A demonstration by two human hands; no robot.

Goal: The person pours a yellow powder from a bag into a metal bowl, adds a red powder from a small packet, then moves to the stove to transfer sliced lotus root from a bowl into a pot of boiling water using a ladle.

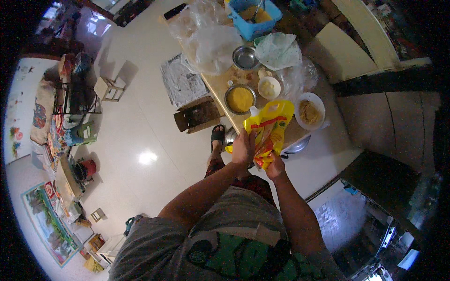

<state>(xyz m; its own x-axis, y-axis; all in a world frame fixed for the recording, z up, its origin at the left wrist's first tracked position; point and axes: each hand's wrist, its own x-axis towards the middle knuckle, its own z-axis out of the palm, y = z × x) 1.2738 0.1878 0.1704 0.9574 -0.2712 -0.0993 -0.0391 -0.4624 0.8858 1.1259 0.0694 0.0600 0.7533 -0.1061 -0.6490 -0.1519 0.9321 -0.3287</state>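
Both my hands grip a yellow plastic spouted pouch (pixel 272 121) with red printing, held over the near end of the table. My left hand (pixel 243 148) holds its left side, and my right hand (pixel 275 166) grasps the gathered bottom corner. The white spout (pixel 254 111) points away from me; whether it is capped I cannot tell. Just beyond the pouch stands a metal bowl (pixel 240 86) of yellow food (pixel 240 99). Beside it is a small white bowl (pixel 259 92) with pale pieces. A larger white bowl (pixel 320 102) at right holds a brownish mixture (pixel 308 112).
On the tabletop (pixel 221 92) are a small white cap-like object (pixel 230 83), a metal bowl (pixel 245 57), clear plastic bags (pixel 214 45) and a blue plastic tub (pixel 242 28) with a utensil in it. An open cardboard box (pixel 198 116) lies on the floor left of the table.
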